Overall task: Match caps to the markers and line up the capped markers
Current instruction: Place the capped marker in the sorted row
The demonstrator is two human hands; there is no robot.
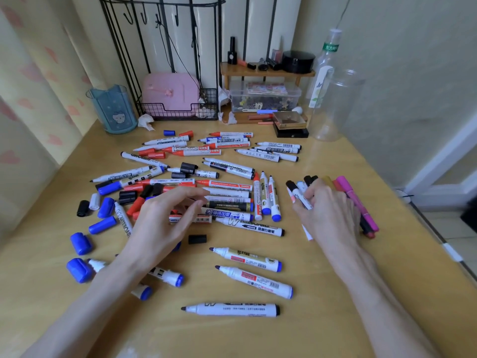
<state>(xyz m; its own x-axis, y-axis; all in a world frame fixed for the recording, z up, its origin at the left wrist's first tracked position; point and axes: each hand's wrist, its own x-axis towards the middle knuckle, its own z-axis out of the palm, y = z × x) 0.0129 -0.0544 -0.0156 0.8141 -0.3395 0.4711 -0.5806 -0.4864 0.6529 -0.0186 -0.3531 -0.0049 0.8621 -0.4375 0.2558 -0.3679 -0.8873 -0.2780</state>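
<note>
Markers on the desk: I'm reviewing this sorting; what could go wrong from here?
The right hand, gripping a black-capped marker, works beside the pink marker near the table edge; a nudge might roll it off. The left hand hovers over the pile; its forearm could sweep the blue caps away.

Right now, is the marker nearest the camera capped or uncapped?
Uncapped. The marker lies flat on the table with its dark tip bare at its left end and no cap on it.
</note>
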